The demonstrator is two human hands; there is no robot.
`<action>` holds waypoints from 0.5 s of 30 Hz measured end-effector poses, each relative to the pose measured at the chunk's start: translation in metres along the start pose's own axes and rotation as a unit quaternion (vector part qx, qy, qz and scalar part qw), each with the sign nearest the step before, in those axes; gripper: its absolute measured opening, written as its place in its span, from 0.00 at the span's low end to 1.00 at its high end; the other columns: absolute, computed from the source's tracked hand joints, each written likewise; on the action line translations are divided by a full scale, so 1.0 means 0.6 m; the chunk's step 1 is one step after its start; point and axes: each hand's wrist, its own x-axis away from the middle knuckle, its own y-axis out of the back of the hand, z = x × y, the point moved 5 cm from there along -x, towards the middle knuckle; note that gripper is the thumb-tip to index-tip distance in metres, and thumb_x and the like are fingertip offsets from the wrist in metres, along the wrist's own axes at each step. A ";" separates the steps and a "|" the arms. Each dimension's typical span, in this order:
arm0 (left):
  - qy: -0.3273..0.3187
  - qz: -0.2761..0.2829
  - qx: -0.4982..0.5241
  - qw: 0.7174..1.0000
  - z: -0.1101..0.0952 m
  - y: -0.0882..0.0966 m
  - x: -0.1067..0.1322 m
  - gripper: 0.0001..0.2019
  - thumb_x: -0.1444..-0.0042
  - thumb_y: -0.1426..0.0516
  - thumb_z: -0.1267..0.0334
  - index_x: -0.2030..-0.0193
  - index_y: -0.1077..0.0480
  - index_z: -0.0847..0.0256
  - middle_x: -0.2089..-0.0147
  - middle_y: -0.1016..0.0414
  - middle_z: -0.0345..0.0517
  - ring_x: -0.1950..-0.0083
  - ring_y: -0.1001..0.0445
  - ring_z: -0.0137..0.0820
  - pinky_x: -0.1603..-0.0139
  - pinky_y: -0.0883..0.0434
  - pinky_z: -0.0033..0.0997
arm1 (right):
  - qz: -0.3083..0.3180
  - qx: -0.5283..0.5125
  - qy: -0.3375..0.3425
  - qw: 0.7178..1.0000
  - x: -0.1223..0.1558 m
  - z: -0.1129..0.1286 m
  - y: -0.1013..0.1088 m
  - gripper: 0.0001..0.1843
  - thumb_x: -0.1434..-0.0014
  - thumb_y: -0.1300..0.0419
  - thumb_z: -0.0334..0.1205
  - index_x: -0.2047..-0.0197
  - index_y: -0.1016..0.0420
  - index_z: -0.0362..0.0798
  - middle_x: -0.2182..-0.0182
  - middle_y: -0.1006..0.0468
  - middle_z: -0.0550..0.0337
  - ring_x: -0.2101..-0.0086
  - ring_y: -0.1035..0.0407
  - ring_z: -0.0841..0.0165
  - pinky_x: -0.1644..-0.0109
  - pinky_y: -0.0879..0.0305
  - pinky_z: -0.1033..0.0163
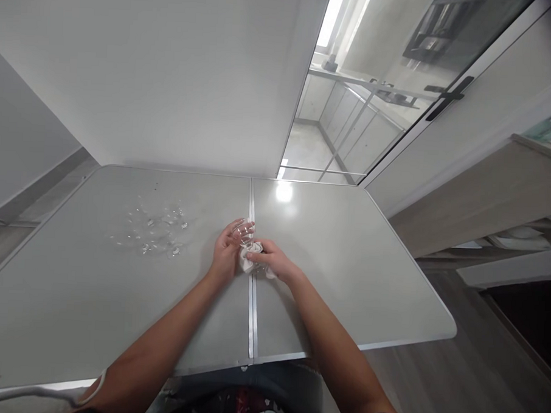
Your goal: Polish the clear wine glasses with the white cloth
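Observation:
My left hand (225, 253) is wrapped round a clear drinking glass (243, 230), held just above the middle seam of a grey folding table (346, 258). My right hand (273, 261) is closed on a small white cloth (249, 254) pressed against the glass. Both hands touch each other over the seam. To the left, several more clear glasses (158, 232) stand in a loose group on the tabletop.
A white wall rises behind the table. A glass sliding door with a black handle (449, 98) opens to a kitchen at the back right. A wooden shelf unit (508, 198) stands on the right. A white cable (34, 392) lies at the near left edge.

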 end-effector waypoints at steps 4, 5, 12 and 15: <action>0.021 0.020 0.033 0.999 0.000 -0.008 0.004 0.28 0.43 0.34 0.48 0.40 0.30 0.58 0.36 0.27 0.62 0.41 0.23 0.44 0.48 0.23 0.42 | 0.064 -0.226 -0.072 0.969 0.005 -0.006 -0.006 0.20 0.49 0.33 0.54 0.64 0.28 0.46 0.73 0.26 0.59 0.74 0.33 0.67 0.67 0.35 0.60; 0.016 0.016 0.032 0.999 -0.001 -0.007 0.003 0.28 0.43 0.34 0.47 0.41 0.30 0.58 0.37 0.27 0.62 0.42 0.23 0.44 0.47 0.24 0.42 | 0.054 -0.203 -0.060 0.976 0.005 -0.004 -0.004 0.19 0.48 0.33 0.53 0.63 0.27 0.46 0.73 0.27 0.60 0.74 0.33 0.67 0.67 0.36 0.61; -0.053 -0.021 -0.030 0.998 -0.006 0.008 -0.005 0.30 0.47 0.30 0.55 0.38 0.31 0.56 0.35 0.28 0.59 0.38 0.25 0.41 0.38 0.28 0.41 | -0.163 0.371 0.141 0.903 0.009 0.024 0.014 0.15 0.36 0.40 0.43 0.48 0.25 0.48 0.61 0.21 0.52 0.60 0.32 0.60 0.54 0.37 0.58; -0.039 0.008 -0.050 0.998 -0.005 0.002 -0.006 0.30 0.50 0.29 0.57 0.41 0.30 0.56 0.37 0.26 0.58 0.38 0.25 0.43 0.43 0.25 0.40 | -0.155 0.426 0.184 0.872 0.008 0.021 0.013 0.17 0.33 0.43 0.42 0.44 0.26 0.47 0.56 0.20 0.48 0.57 0.31 0.58 0.51 0.36 0.56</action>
